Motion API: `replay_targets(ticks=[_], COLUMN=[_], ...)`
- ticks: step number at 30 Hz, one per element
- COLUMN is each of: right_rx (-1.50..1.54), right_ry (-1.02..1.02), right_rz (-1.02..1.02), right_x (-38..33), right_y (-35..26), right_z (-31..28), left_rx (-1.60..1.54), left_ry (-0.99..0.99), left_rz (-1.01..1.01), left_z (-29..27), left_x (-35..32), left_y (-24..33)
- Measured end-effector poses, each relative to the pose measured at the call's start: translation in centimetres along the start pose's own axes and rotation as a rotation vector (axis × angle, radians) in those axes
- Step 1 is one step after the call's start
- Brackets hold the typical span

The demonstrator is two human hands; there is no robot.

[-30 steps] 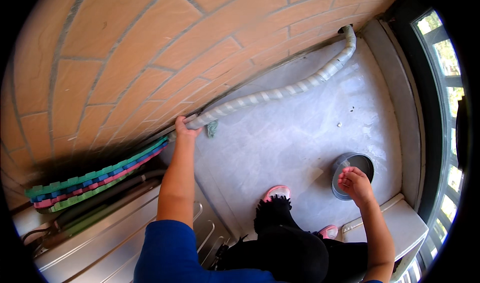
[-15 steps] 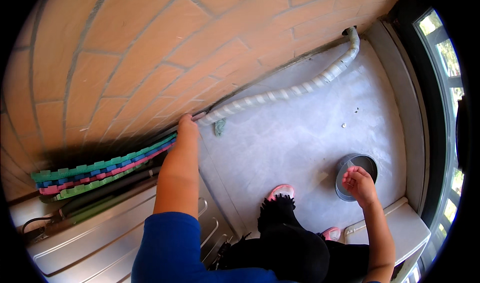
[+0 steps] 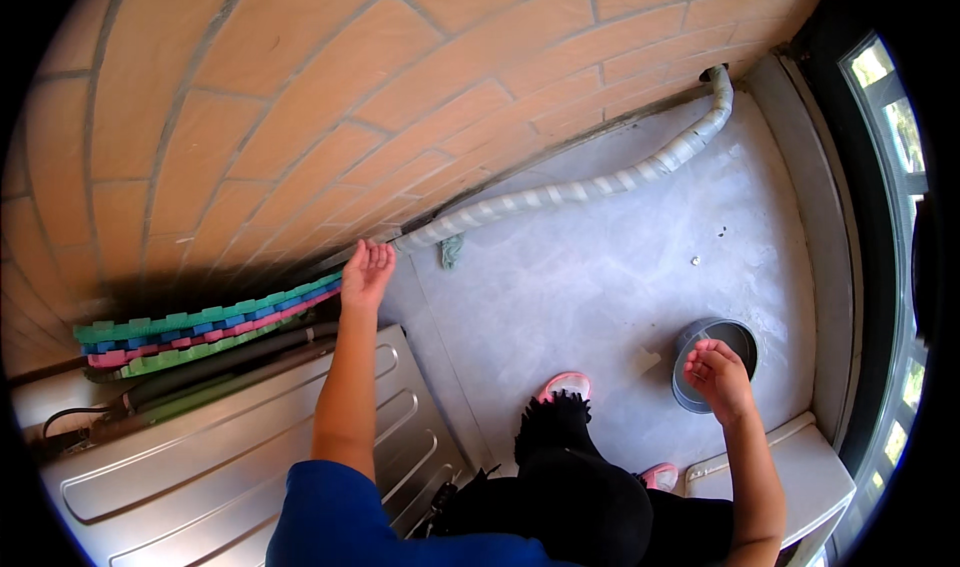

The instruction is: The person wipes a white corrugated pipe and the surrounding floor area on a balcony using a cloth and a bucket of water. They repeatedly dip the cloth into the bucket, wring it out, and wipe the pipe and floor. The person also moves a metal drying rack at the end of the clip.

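My left hand (image 3: 367, 270) is stretched out toward the brick wall, palm up and fingers apart, holding nothing. It hovers at the end of a stack of coloured foam mats (image 3: 205, 327) and close to the near end of a wrapped grey-white pipe (image 3: 570, 193). A small green rag (image 3: 451, 251) lies on the floor just right of that hand. My right hand (image 3: 719, 377) hangs with loosely curled fingers over the rim of a grey round bucket (image 3: 700, 352); nothing shows in it.
A ribbed metal appliance top (image 3: 250, 457) fills the lower left, with dark hoses (image 3: 220, 362) behind it. A white unit (image 3: 790, 472) sits at the lower right. My pink shoes (image 3: 565, 385) stand on the grey floor (image 3: 600, 287). A window frame (image 3: 880, 217) runs along the right.
My left hand has drawn back from the pipe end and rag toward the foam mats and turned palm up. The right hand stays by the bucket.
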State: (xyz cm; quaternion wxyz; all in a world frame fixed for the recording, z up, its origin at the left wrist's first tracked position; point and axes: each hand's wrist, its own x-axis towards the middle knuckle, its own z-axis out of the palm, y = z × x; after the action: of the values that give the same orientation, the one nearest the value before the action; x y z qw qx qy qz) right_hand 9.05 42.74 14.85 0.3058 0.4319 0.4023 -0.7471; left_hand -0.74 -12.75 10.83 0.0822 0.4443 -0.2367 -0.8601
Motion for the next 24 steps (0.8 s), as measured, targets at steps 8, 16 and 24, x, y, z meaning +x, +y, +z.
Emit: replay_targets(ticks=[8,16,24], right_rx=[0.013,0.020,0.022], right_ry=[-0.021,0.017,-0.012], right_rz=[-0.017,-0.058,0.004], right_x=[-0.8,-1.4,-0.6], right_y=[0.2,-0.7,1.0], right_z=[-0.3,-0.1,-0.3], left_rx=[-0.082,-0.128,-0.047], left_ry=[0.189,0.058,-0.024], left_rz=[0.207,0.087,0.256], left_z=[0.8,0.8,0.3], left_x=[1.7,1.8,-0.4], left_y=[2.4,0.3,-0.4])
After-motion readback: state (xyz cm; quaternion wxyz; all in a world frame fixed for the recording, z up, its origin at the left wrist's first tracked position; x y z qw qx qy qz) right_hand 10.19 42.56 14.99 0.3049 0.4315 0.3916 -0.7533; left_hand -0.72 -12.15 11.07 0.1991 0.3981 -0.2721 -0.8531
